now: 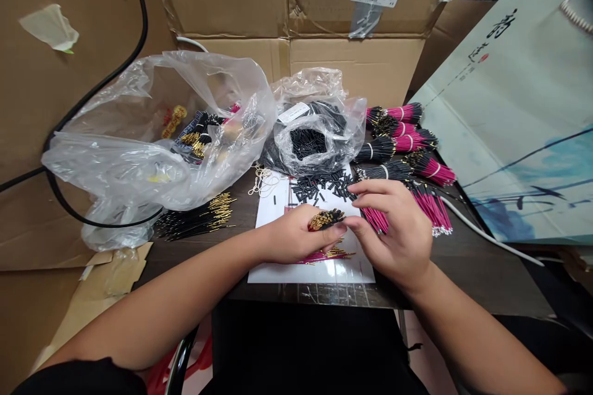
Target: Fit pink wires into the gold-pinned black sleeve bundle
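And there's the left hand (pixel 296 236) gripping a tight bundle of black gold-tipped wires (pixel 327 220) above a white paper sheet (pixel 359 268), while the right hand (pixel 393 228) curls narrow just beside it, over slim magenta wires (pixel 375 220)!

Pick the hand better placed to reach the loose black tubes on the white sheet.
The right hand: its fingers lie right beside the loose black tubes. The left hand sits lower and farther off, holding a bundle of gold-tipped wires.

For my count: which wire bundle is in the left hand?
The black wire bundle with gold pin ends; other such wires lie on the dark table.
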A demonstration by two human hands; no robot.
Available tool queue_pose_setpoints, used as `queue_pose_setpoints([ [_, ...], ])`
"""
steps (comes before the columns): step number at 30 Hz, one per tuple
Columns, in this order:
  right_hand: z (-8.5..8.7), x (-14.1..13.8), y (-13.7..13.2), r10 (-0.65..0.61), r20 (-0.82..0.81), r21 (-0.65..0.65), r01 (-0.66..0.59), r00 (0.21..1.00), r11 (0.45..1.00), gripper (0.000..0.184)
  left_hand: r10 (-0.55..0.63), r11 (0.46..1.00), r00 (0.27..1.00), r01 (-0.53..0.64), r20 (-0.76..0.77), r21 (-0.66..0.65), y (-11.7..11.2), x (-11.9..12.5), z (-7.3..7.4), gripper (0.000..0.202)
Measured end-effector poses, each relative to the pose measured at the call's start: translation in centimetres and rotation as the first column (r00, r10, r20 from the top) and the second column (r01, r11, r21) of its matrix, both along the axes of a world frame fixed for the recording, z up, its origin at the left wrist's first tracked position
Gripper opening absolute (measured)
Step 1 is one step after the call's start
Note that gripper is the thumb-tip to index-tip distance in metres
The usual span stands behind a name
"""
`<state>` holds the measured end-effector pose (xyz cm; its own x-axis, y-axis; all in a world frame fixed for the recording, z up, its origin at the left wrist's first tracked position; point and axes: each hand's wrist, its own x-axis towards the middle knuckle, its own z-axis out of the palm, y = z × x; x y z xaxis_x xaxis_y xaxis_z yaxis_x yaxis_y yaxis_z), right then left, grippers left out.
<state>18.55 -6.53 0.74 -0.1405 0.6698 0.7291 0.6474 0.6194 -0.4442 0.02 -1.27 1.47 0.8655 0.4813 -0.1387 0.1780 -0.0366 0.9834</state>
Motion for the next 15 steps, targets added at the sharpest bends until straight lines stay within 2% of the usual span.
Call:
queue_pose_setpoints([
  [3,0.2,0.0,-0.1,0.088,0.031,0.021,-0.089,0.996,0.996,0.039,0.102,0.98,0.995,-0.101,-0.001,0.171,-0.1,0.3,-0.4,0.035],
  [6,0.2,-0.1,-0.2,0.149,0.137,0.022,-0.154,0.979,0.988,0.045,0.153,0.952,0.988,-0.15,0.01,0.267,0.0,0.3,-0.9,0.031],
  [15,-0.4,-0.7,-0.6,0.079,0.312,0.081,-0.109,0.947,0.991,0.057,0.232,0.854,0.972,-0.226,0.047,0.468,0.4,0.0,-1.6,0.025],
])
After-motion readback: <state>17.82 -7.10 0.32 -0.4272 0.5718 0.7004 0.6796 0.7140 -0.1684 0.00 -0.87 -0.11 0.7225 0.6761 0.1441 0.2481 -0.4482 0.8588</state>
